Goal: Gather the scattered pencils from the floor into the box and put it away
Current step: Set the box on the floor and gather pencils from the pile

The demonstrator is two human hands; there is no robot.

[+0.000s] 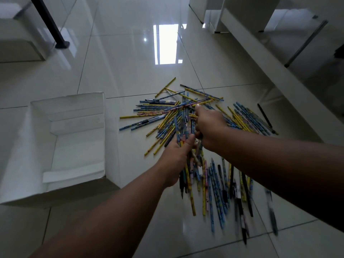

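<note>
Several yellow and blue pencils [163, 110] and a few dark pens lie scattered in a heap on the glossy tiled floor. My left hand [176, 155] grips a bundle of pencils [186, 127] from below, thumb curled over them. Close above it, my right hand [210, 125] curls round the same bundle from the right. An open white cardboard box [78, 146] stands on the floor to the left of the heap, with nothing visible inside it.
A white shelf or stair edge [270, 71] runs diagonally along the right. A black furniture leg [61, 41] stands at the upper left beside a white block. More pens [242, 202] lie blurred near my right forearm.
</note>
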